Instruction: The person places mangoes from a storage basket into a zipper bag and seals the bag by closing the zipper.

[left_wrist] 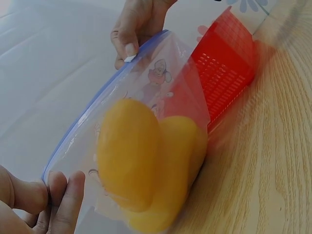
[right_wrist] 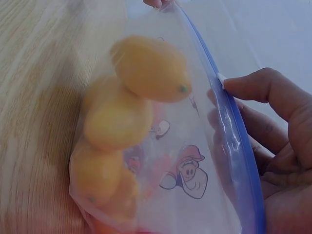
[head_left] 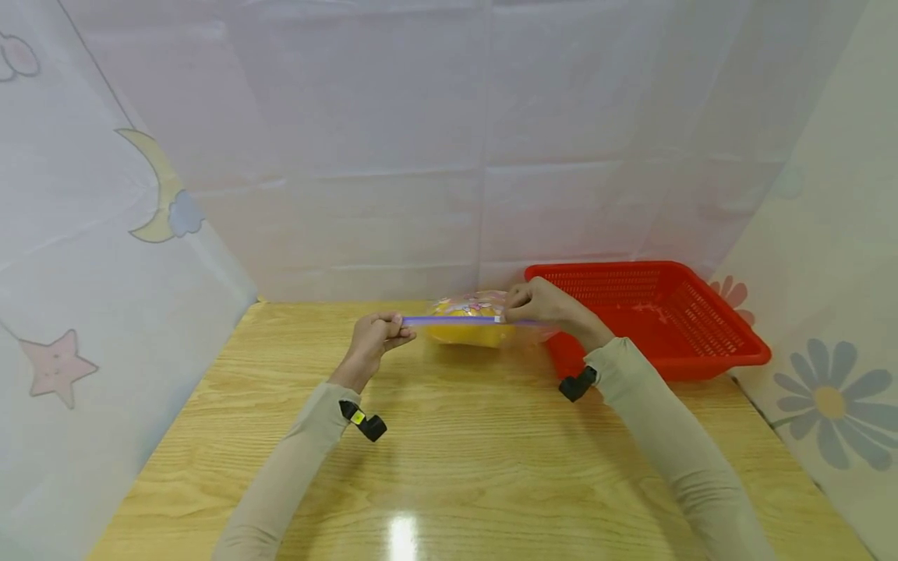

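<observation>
A clear zip bag (right_wrist: 195, 129) printed with cartoon figures is held up by its blue-purple zip edge (head_left: 449, 320). Several smooth yellow fruits (left_wrist: 127, 153), lemon-like with a green stem end, fill its lower part. At one end of the zip, my left hand (head_left: 376, 336) pinches the edge between thumb and fingers. My right hand (head_left: 550, 308) pinches the small white slider (right_wrist: 221, 78) with its thumb, fingers behind the zip. In the left wrist view the slider sits near the zip's far end.
A red perforated plastic basket (head_left: 701, 361) stands at the back right of the wooden table (head_left: 449, 460), close beside my right hand. Behind the table hangs a pale sheet (head_left: 351, 195). Side walls carry printed moon, star and flower shapes.
</observation>
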`<state>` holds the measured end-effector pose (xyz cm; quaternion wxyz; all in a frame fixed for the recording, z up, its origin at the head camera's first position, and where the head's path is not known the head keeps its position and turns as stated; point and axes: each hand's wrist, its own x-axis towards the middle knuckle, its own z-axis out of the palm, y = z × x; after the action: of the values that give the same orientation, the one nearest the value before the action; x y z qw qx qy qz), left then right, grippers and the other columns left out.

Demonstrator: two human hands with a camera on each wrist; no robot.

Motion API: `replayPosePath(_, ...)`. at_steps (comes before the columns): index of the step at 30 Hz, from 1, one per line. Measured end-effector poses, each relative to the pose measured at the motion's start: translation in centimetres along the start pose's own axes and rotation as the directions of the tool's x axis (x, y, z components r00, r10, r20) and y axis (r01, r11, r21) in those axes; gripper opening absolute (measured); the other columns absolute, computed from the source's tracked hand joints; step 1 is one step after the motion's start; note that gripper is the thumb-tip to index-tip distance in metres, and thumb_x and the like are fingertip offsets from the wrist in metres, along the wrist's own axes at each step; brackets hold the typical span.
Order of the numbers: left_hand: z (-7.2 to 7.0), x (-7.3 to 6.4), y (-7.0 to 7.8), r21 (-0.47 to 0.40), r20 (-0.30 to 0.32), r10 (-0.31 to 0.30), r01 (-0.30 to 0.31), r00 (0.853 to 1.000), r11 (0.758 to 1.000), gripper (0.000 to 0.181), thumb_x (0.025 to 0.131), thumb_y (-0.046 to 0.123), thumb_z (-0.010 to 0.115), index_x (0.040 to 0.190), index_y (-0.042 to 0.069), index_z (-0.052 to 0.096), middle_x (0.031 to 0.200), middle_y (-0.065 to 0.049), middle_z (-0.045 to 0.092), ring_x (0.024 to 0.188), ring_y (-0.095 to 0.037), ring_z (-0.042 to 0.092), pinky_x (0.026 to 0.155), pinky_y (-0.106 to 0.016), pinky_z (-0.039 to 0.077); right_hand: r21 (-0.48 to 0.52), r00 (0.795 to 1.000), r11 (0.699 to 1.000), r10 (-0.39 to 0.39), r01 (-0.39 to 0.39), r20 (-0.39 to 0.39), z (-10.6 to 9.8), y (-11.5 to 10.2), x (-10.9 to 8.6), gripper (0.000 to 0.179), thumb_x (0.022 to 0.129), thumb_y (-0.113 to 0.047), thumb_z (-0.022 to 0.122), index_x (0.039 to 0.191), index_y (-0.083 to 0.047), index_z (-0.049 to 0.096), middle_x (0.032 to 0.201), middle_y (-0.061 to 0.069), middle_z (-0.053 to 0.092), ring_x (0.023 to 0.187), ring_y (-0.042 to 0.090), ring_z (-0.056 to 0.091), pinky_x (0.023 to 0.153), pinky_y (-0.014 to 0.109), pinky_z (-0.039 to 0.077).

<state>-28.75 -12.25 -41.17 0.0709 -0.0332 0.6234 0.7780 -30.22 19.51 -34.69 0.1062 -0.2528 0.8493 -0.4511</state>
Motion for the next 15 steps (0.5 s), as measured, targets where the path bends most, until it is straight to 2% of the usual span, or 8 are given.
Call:
replayPosePath(2, -0.1, 0.0, 0.0, -0.009, 0.003, -0.003, 0.003, 1.000, 1.000, 0.032, 0.100, 0.001, 0.052, 0.128, -0.015, 0.053, 0.083, -0.011, 0.063, 0.072, -0.016, 0.068, 0.082, -0.033, 0.056, 0.014, 1.000, 1.000, -0.014, 0.014, 0.007, -0.1, 0.1, -0.1, 0.034, 0.086, 0.003, 0.067, 0.056, 0.008, 0.053, 0.078, 0.007, 0.055, 0.080, 0.024, 0.051, 0.070, 0.032, 0.044)
replayPosePath(7, 0.0, 0.0, 0.2, -0.015, 0.013, 0.001, -0.001, 1.000, 1.000, 0.033, 0.100, 0.001, 0.053, 0.129, -0.016, 0.052, 0.081, -0.010, 0.064, 0.072, -0.016, 0.068, 0.083, -0.034, 0.056, 0.017, 1.000, 1.000, -0.013, 0.012, 0.005, -0.4, 0.2, -0.3, 0.034, 0.086, 0.003, 0.068, 0.056, 0.005, 0.053, 0.078, 0.007, 0.055, 0.079, 0.024, 0.052, 0.070, 0.031, 0.044)
replayPosePath(12, -0.2, 0.1, 0.0, -0.014, 0.009, 0.000, 0.000, 1.000, 1.000, 0.033, 0.100, 0.002, 0.053, 0.128, -0.015, 0.053, 0.079, -0.010, 0.064, 0.071, -0.016, 0.069, 0.082, -0.034, 0.056, 0.002, 1.000, 1.000, 0.020, -0.020, -0.008, -0.8, 0.4, -0.5, 0.017, 0.086, 0.000, 0.072, 0.069, 0.006, 0.071, 0.082, 0.008, 0.063, 0.081, 0.023, 0.054, 0.072, 0.031, 0.047)
replayPosePath(15, -0.3, 0.2, -0.1, -0.016, 0.003, -0.004, 0.004, 1.000, 1.000, 0.032, 0.100, 0.002, 0.053, 0.127, -0.015, 0.054, 0.080, -0.010, 0.064, 0.071, -0.016, 0.069, 0.082, -0.034, 0.056, -0.007, 0.999, 0.999, 0.032, -0.032, -0.010, -1.0, 0.5, -0.7, 0.011, 0.086, -0.001, 0.072, 0.076, 0.005, 0.075, 0.087, 0.009, 0.066, 0.084, 0.023, 0.056, 0.076, 0.033, 0.048)
